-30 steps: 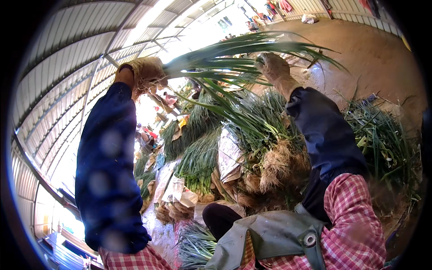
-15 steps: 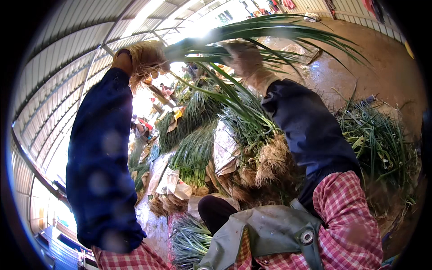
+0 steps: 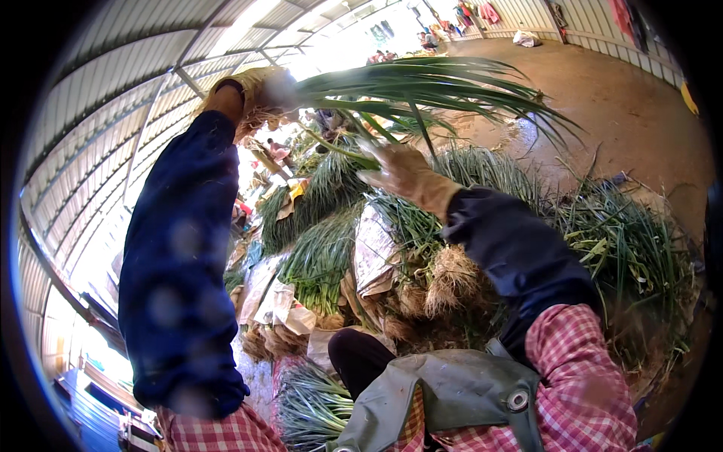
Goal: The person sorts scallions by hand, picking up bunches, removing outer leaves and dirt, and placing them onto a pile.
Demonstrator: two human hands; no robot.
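fingers of our left hand clamp a green onion bunch, which reaches right from the far left; our right hand, nearer, holds its fingers apart.

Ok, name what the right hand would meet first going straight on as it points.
The right hand would probably meet the drooping green leaf first; depth is unclear, they may touch.

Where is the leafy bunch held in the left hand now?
In the head view, the leafy bunch is at upper centre, stretching rightward from the left hand and passing above the right hand.
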